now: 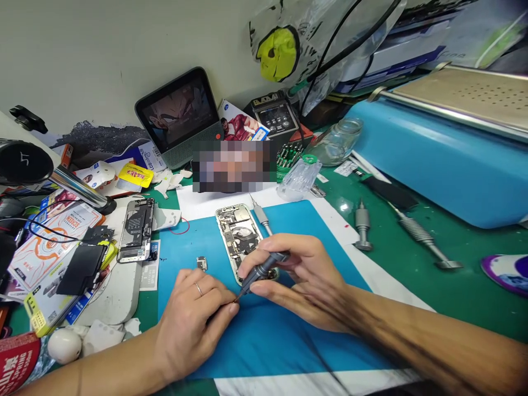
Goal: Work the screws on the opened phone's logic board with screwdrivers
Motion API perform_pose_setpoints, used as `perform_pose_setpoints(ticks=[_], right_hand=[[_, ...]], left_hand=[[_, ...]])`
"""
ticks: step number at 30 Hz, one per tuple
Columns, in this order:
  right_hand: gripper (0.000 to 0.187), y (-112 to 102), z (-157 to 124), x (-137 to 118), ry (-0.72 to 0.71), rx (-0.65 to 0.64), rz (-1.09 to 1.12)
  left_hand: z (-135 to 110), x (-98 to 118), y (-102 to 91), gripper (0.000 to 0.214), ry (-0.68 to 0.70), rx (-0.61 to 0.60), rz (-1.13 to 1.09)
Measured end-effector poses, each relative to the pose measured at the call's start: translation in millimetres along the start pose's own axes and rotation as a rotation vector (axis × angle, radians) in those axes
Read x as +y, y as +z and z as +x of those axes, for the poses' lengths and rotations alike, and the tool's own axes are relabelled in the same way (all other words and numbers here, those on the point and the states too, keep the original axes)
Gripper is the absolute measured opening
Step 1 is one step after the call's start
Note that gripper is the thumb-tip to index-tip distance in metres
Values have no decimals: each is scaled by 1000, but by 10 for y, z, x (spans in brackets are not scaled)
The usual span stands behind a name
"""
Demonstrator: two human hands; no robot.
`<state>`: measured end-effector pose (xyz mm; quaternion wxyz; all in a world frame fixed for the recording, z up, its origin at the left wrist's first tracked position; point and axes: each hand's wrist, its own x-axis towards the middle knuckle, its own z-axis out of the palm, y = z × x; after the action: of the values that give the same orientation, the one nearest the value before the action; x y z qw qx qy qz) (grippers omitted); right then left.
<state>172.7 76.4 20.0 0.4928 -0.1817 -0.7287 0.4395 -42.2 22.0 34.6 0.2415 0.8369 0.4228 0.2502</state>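
Observation:
My right hand [307, 280] is closed round a dark grey screwdriver [264, 270], which slants down to the left. Its thin tip meets the pinched thumb and forefinger of my left hand [202, 316]; whether a small part sits between those fingertips is hidden. Behind my hands an opened phone [237, 234] lies on the blue mat [185, 231], its inner boards and a round coil area showing. A small metal-and-black phone part [201, 263] rests just beyond my left knuckles. Beside the phone is a second, grey screwdriver [260, 213], partly covered by my right hand.
A second phone assembly [136, 228] lies at left near boxes [61, 236]. Two grey screwdrivers, one upright [362, 225] and one lying [424, 236], are at right before a blue machine [433, 159]. A screen [179, 113], bit holder [289, 157] and glass jar [338, 140] stand behind.

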Motion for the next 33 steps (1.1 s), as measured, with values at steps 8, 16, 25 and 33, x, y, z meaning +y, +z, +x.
perform_pose_setpoints(ticks=[8, 16, 25, 33], right_hand=[[55, -21, 3, -16, -37, -34, -65], [54, -19, -1, -8, -31, -27, -61], [48, -5, -18, 17, -35, 12, -47], [44, -17, -14, 0, -25, 9, -96]], left_hand=[[-13, -4, 5, 11, -10, -4, -15], [-2, -4, 9, 10, -5, 2, -5], [8, -13, -3, 10, -3, 11, -28], [3, -7, -2, 10, -12, 17, -26]])
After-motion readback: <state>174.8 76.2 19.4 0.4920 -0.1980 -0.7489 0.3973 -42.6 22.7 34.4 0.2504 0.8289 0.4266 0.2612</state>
